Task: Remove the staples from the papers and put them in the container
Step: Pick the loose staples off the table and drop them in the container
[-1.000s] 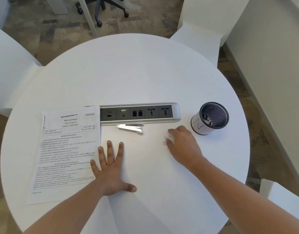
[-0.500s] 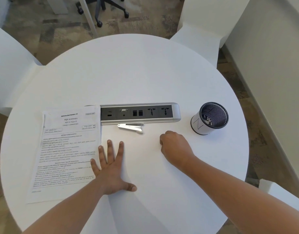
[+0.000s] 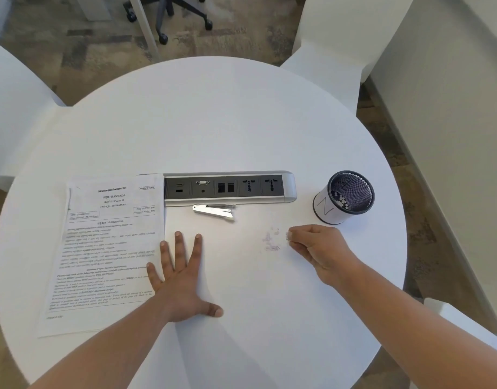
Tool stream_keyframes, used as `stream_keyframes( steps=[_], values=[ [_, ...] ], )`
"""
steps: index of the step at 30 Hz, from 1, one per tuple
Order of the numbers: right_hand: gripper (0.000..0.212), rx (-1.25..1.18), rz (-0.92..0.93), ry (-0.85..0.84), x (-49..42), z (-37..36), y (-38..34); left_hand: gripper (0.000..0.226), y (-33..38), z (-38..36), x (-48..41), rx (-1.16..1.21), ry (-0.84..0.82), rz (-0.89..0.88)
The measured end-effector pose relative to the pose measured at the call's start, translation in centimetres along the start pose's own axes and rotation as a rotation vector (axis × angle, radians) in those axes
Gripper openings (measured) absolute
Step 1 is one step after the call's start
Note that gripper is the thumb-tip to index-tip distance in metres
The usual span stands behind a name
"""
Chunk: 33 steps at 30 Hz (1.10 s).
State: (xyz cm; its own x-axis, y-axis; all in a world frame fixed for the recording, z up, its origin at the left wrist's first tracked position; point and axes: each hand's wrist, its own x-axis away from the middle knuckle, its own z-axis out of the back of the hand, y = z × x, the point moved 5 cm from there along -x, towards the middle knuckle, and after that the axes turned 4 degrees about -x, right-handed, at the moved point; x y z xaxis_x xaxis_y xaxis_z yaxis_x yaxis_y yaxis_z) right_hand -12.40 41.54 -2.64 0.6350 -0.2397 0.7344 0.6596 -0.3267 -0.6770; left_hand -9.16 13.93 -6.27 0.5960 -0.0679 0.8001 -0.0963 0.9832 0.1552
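A stapled sheaf of printed papers (image 3: 109,248) lies at the table's left. My left hand (image 3: 182,279) rests flat beside its right edge, fingers spread, holding nothing. A small metal staple tool (image 3: 213,211) lies in front of the socket bar. The container (image 3: 344,196), a black mesh cup with a white wrap, stands at the right with small pale bits inside. My right hand (image 3: 317,248) sits just below and left of the cup. Its fingertips are pinched on a tiny pale bit; I cannot tell if it is a staple.
A silver and black socket bar (image 3: 227,188) runs across the middle of the round white table (image 3: 213,122). Faint grey marks (image 3: 269,241) smudge the top left of my right hand. White chairs surround the table; an office chair base (image 3: 182,18) stands beyond.
My right hand slid left over the grey marks, then back right toward the cup, uncovering them. My left hand and the papers have not moved.
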Motion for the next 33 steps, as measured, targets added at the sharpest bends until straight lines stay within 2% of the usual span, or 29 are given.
stream_keyframes(
  steps=[4, 7, 9, 11, 14, 17, 21, 24, 28, 33],
  values=[
    [0.009, -0.114, 0.027, -0.048, 3.0, 0.6, -2.3, 0.160, 0.0, 0.0, 0.0, -0.001, -0.002, 0.000],
    [0.032, -0.090, 0.212, -0.084, 5.7, 1.3, -6.1, 0.160, 0.0, 0.1, 0.1, 0.005, -0.004, -0.005],
    [0.037, -0.065, 0.357, -0.076, 6.7, 2.3, -9.4, 0.159, 0.0, 0.1, 0.2, 0.013, -0.007, -0.002],
    [0.029, 0.047, 0.491, -0.016, 6.7, 3.5, -12.1, 0.159, -0.1, 0.1, 0.3, 0.016, -0.010, -0.003],
    [0.015, 0.423, 0.630, 0.171, 5.2, 5.7, -14.6, 0.159, 0.1, 0.1, 0.3, 0.015, -0.018, -0.003],
    [0.008, 0.840, 0.666, 0.272, 3.1, 6.2, -15.5, 0.159, 0.0, 0.2, 0.4, 0.007, -0.015, 0.009],
    [0.017, 1.188, 0.669, 0.207, 1.3, 5.1, -15.0, 0.160, -0.2, 0.1, 0.3, 0.025, -0.008, 0.010],
    [0.026, 1.258, 0.726, 0.229, 1.2, 4.8, -15.3, 0.160, 0.0, 0.0, 0.3, 0.028, -0.006, 0.015],
    [0.023, 1.279, 0.791, 0.248, 1.5, 4.3, -15.5, 0.161, 0.2, -0.1, 0.2, 0.040, -0.014, 0.007],
    [0.041, 1.324, 0.698, 0.154, 0.4, 4.2, -14.6, 0.161, 0.3, 0.1, 0.3, 0.040, -0.019, 0.008]
  ],
)
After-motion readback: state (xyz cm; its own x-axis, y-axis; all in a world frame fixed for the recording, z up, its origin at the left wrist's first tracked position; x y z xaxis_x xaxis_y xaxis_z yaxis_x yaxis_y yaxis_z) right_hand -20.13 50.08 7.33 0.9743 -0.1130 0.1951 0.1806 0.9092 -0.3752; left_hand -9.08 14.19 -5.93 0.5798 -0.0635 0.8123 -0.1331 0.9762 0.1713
